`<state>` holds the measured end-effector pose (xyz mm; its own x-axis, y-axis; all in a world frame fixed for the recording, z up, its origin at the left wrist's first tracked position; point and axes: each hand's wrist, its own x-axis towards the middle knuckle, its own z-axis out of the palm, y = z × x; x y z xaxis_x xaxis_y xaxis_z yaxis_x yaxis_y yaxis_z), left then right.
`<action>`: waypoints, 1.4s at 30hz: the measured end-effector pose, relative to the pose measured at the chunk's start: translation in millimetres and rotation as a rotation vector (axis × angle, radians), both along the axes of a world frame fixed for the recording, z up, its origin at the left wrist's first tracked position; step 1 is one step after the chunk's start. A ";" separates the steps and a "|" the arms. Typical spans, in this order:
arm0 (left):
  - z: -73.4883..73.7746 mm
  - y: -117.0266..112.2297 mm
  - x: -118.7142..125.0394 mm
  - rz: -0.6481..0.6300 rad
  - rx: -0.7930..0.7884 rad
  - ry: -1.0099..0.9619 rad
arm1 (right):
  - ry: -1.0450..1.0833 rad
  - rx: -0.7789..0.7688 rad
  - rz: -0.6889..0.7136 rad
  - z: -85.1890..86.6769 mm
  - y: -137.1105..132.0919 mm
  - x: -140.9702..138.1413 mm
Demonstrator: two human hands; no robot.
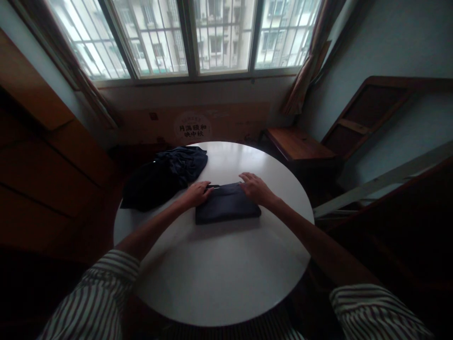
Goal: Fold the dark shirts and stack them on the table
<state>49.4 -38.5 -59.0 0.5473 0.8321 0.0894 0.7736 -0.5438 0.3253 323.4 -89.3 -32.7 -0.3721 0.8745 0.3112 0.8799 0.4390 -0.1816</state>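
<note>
A dark blue-grey folded garment (pixel 228 205) lies as a neat flat bundle near the middle of the round white table (pixel 219 274). At its far left corner is my left hand (pixel 198 193), fingers bent and closed on the edge. My right hand (pixel 255 188) rests over the far right corner, its fingers stretched and apart, the thumb side touching the cloth. The garment's exact kind cannot be made out from the folded shape.
A loose heap of dark clothes (pixel 164 174) covers the table's far left part. Beyond the table on the right stands a wooden chair (pixel 300 144). A printed cardboard panel (pixel 230 120) leans below the barred window (pixel 222 38). Wooden cabinets (pixel 46 156) line the left side.
</note>
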 end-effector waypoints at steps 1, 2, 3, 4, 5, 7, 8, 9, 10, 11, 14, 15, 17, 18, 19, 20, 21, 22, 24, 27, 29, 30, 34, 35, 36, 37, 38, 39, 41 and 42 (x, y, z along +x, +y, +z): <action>4.1 4.3 -5.7 -0.035 -0.044 -0.005 | 0.018 0.017 0.048 6.5 -12.2 -2.2; 7.7 8.4 -10.5 -0.068 -0.079 -0.005 | 0.019 0.015 0.126 11.7 -25.4 -4.7; 10.7 12.0 -14.1 -0.097 -0.103 0.001 | -0.004 0.004 0.218 15.1 -38.9 -7.3; 13.2 15.1 -16.5 -0.117 -0.119 0.009 | -0.050 -0.008 0.304 16.4 -51.4 -10.0; 15.4 17.4 -17.6 -0.127 -0.133 0.015 | -0.113 -0.012 0.364 15.6 -62.2 -12.5; 19.6 19.2 -17.5 -0.128 -0.171 0.023 | -0.247 0.009 0.403 9.6 -76.2 -15.6; 22.0 18.4 -16.8 -0.123 -0.202 0.030 | -0.299 0.026 0.399 5.5 -79.2 -15.5; 24.8 16.1 -16.0 -0.107 -0.236 0.036 | -0.335 0.039 0.396 1.7 -79.8 -14.0; 28.0 12.2 -15.4 -0.081 -0.270 0.043 | -0.355 0.050 0.395 -1.3 -78.4 -10.9; 31.3 6.6 -14.8 -0.050 -0.307 0.052 | -0.361 0.061 0.392 -3.3 -75.4 -6.2; 39.8 -19.5 -11.8 0.025 -0.436 0.065 | -0.329 0.081 0.338 -4.1 -61.1 14.3; 41.2 -30.1 -9.7 0.025 -0.492 0.069 | -0.301 0.080 0.293 -4.0 -55.5 21.8; 40.9 -49.7 -3.5 0.005 -0.600 0.081 | -0.182 0.068 0.132 -5.6 -44.8 34.7; 39.3 -57.0 0.5 0.006 -0.609 0.071 | -0.080 0.049 0.017 -7.7 -40.2 39.3; 37.0 -61.7 4.8 0.023 -0.579 0.042 | 0.061 -0.005 -0.112 -10.5 -36.2 42.3; 34.2 -63.3 9.3 0.059 -0.522 -0.007 | 0.221 -0.093 -0.234 -13.7 -33.0 43.8; 31.2 -61.8 13.9 0.112 -0.463 -0.072 | 0.375 -0.200 -0.331 -17.2 -30.4 44.0; 28.3 -57.3 18.5 0.175 -0.430 -0.152 | 0.501 -0.310 -0.393 -20.5 -28.4 43.1; 23.1 -42.5 27.7 0.294 -0.504 -0.322 | 0.642 -0.476 -0.420 -26.1 -24.8 39.4; 16.6 -17.9 40.1 0.411 -0.719 -0.529 | 0.729 -0.532 -0.318 -30.5 -18.1 32.8; 12.3 -7.5 46.3 0.438 -0.742 -0.613 | 0.774 -0.521 -0.265 -31.4 -12.6 29.7; 10.2 -4.5 48.6 0.441 -0.729 -0.640 | 0.785 -0.505 -0.253 -31.6 -9.9 28.6; 4.1 -0.3 54.0 0.437 -0.670 -0.712 | 0.813 -0.461 -0.211 -33.1 -1.2 27.8; 3.4 1.0 55.9 0.437 -0.661 -0.730 | 0.834 -0.456 -0.187 -33.8 1.0 29.2; 2.9 3.1 58.7 0.437 -0.654 -0.746 | 0.867 -0.456 -0.166 -34.5 3.7 31.7; 2.5 6.2 62.6 0.435 -0.650 -0.760 | 0.906 -0.460 -0.152 -35.2 6.9 35.6; 1.9 10.2 67.9 0.430 -0.650 -0.770 | 0.946 -0.466 -0.147 -35.5 10.8 41.2; 1.1 15.2 74.7 0.424 -0.649 -0.778 | 0.979 -0.472 -0.151 -35.5 15.4 48.6; -1.2 27.2 92.5 0.404 -0.647 -0.787 | 1.006 -0.473 -0.185 -33.7 26.4 68.3; -2.5 33.5 103.3 0.393 -0.639 -0.789 | 1.000 -0.461 -0.203 -31.9 32.5 80.1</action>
